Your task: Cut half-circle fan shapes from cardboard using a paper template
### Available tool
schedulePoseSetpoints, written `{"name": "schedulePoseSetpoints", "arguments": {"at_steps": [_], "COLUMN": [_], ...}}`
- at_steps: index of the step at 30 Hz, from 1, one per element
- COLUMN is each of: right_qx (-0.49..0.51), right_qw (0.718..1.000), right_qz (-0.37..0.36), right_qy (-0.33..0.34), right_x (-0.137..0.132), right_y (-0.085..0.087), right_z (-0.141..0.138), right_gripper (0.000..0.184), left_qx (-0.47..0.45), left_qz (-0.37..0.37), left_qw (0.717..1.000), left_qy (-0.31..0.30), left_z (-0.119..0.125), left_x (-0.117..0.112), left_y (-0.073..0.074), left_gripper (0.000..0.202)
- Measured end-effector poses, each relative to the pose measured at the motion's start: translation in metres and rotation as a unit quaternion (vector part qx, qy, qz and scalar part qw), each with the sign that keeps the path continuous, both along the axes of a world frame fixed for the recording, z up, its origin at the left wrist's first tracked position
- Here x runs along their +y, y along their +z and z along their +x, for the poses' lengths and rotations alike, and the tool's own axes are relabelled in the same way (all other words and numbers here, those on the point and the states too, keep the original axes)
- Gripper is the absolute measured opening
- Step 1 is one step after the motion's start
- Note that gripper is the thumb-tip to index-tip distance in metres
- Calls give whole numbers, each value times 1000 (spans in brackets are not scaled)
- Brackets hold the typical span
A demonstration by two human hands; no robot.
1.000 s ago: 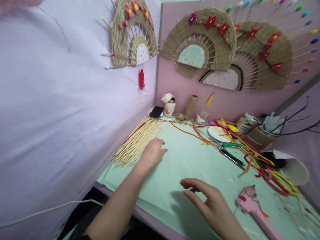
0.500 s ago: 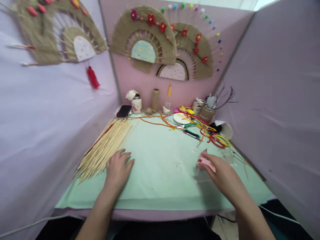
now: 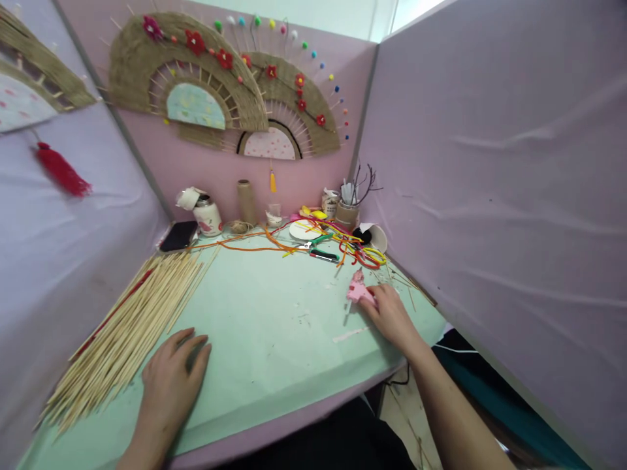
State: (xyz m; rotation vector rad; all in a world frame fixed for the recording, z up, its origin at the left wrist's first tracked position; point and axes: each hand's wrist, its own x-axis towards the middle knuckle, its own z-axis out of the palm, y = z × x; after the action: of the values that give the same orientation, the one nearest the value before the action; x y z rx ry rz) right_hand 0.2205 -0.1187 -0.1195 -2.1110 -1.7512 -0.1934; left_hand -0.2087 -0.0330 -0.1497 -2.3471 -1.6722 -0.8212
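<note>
My right hand point(image 3: 392, 316) is closed around the handle of a pink glue gun point(image 3: 360, 290) at the right side of the table. The gun's front end points toward the back of the table. My fingers and palm hide part of its handle. My left hand point(image 3: 174, 372) rests on the green tabletop with its fingers apart and holds nothing. Just left of it lies a wide bundle of thin bamboo sticks point(image 3: 132, 313), with a red stick point(image 3: 120, 307) among them.
Pliers point(image 3: 321, 243), a cutter point(image 3: 324, 256), coloured pipe cleaners point(image 3: 375, 258) and a white disc point(image 3: 298, 230) lie toward the back. A phone point(image 3: 179, 236), a jar point(image 3: 208, 215) and a cardboard tube point(image 3: 246, 202) line the rear. Woven fans point(image 3: 127, 72) hang on the pink wall.
My view has swung to the right, so the table appears shifted left. My right hand has moved the glue gun slightly away from me. My left hand stays open beside the sticks.
</note>
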Motion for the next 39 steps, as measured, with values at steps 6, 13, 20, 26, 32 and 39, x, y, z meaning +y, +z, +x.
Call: {"name": "schedulePoseSetpoints", "arguments": {"at_steps": [6,13,20,26,32,39], "right_qx": [-36,-136,-66,24,92,143], "right_qw": [995,985,982,949,892,875], "right_qz": [37,-9,170,180,89,37], "right_qy": [-85,-102,46,258,434,461], "right_x": [10,8,0,18,-18,-86], "right_y": [-1,-16,45,45,19,-29], "right_z": [38,38,-13,-107,-171,-127], "right_gripper": [42,50,60,37,18,22], "left_qx": [-17,-43,-103,-130,-116,-74], "left_qz": [-10,-38,-11,21,27,20], "left_qw": [1000,998,995,991,990,977], "left_qy": [-4,14,1,-3,-70,-199], "left_z": [4,10,13,9,21,64], "left_x": [-4,-15,-27,-35,-78,-92], "left_y": [1,7,16,20,17,11], "left_gripper": [26,20,19,22,25,19]}}
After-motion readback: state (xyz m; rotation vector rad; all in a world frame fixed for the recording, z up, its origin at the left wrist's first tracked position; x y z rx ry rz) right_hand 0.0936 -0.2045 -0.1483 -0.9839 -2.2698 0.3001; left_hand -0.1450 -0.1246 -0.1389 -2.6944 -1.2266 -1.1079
